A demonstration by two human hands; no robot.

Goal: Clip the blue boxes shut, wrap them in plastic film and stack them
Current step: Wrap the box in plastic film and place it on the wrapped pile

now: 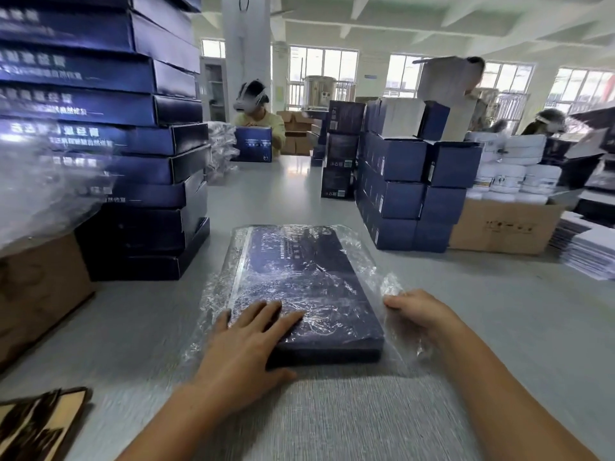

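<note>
A flat dark blue box lies lengthwise on the grey table in front of me, inside crinkled clear plastic film. My left hand presses flat on the box's near left corner, fingers straight and spread. My right hand is at the box's near right side and pinches the loose edge of the film. The near end of the box shows bare. A tall stack of the same flat blue boxes stands to the left.
Cardboard cartons sit at the far left and right. Stacked smaller blue boxes stand right of centre. Flat printed sheets lie at the near left. A person works at the table's far end.
</note>
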